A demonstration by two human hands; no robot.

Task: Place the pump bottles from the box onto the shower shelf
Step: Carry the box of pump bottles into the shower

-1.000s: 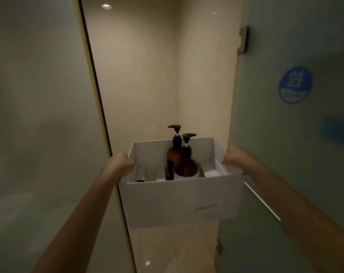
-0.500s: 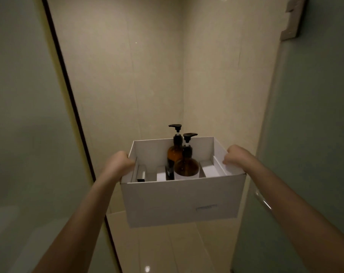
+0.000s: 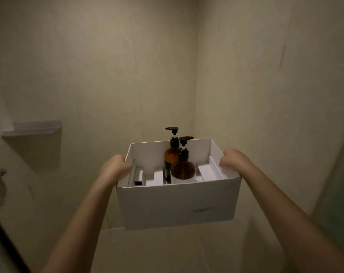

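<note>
Box (image 3: 177,203) gripped between left hand (image 3: 116,167), right hand (image 3: 233,159); bottles (image 3: 182,166) inside.

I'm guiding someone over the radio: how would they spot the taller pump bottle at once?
Find the white cardboard box held up by both hands. Two amber pump bottles with black pumps stand inside it, near the middle. The taller amber bottle is the rear one, narrower, partly hidden by the rounder, shorter amber bottle.

We can read no text, brand or number anywhere. On the front wall of the white box (image 3: 177,205), toward its lower right, we see only a small dark smudge, too blurred to tell whether it is print. The amber pump bottles (image 3: 182,166) inside the box show no legible label.
</note>
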